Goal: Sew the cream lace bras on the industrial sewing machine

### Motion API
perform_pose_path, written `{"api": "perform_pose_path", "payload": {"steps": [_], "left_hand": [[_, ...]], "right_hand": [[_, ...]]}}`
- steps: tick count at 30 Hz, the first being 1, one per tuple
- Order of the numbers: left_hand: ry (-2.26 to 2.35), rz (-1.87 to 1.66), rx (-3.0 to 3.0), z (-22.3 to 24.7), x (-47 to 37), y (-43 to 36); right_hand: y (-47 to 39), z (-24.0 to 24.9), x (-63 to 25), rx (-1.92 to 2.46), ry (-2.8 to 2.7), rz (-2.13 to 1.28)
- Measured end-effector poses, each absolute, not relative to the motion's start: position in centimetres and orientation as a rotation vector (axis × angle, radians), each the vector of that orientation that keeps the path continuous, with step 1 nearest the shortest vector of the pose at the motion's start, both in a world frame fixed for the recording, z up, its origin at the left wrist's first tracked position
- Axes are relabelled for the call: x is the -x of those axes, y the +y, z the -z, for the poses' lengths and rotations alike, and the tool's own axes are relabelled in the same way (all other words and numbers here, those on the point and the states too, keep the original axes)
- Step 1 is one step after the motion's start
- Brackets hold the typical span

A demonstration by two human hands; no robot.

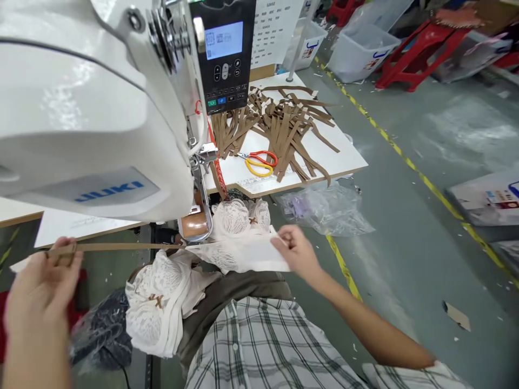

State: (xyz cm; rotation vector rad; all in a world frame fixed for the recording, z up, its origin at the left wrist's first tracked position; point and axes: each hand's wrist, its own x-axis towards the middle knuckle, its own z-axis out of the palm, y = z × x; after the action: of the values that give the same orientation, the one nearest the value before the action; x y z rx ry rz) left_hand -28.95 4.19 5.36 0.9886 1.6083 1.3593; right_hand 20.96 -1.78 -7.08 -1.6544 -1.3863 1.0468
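Observation:
My left hand (48,281) is closed on a brown strap (121,246), which runs taut to the right, level with the lower end of the sewing machine arm. A small white end sticks out past the fingers. The strap meets a white lace bra (229,254) in front of the machine. My right hand (298,251) pinches the bra's smooth side band between thumb and fingers. More lace cups with a small brown bow (239,216) show just behind it. On my lap lies a stack of white lace bras (158,302) with brown bows.
The white sewing machine (81,108) with its control panel (225,59) fills the upper left. Brown straps (284,129) and red-and-yellow-handled scissors (261,162) lie on the white table (348,156). Plastic bins (360,48) and a red stool (425,48) stand on the floor.

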Motion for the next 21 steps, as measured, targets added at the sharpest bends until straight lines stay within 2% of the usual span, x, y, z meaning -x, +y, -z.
{"api": "perform_pose_path", "payload": {"steps": [2,5,9,13,21], "left_hand": [[1.481,-1.527,-0.870,-4.3,23.8,4.3],[1.391,-1.187,-0.900,-1.8,15.6,2.7],[1.297,-0.799,-0.991,0.7,8.4,-0.5],[1.291,-0.524,-1.289,0.1,6.3,-1.8],[1.306,-0.294,-1.557,-0.4,6.9,-0.5]], "right_hand": [[-2.0,6.5,-18.0,1.517,-1.592,-1.196],[-1.7,5.3,-14.6,1.317,-1.767,-1.427],[-0.7,4.0,-12.8,1.245,-1.777,-1.412],[0.3,2.8,-13.1,1.185,-1.867,-1.373],[1.7,1.7,-14.1,1.050,-2.155,-1.391]]}}
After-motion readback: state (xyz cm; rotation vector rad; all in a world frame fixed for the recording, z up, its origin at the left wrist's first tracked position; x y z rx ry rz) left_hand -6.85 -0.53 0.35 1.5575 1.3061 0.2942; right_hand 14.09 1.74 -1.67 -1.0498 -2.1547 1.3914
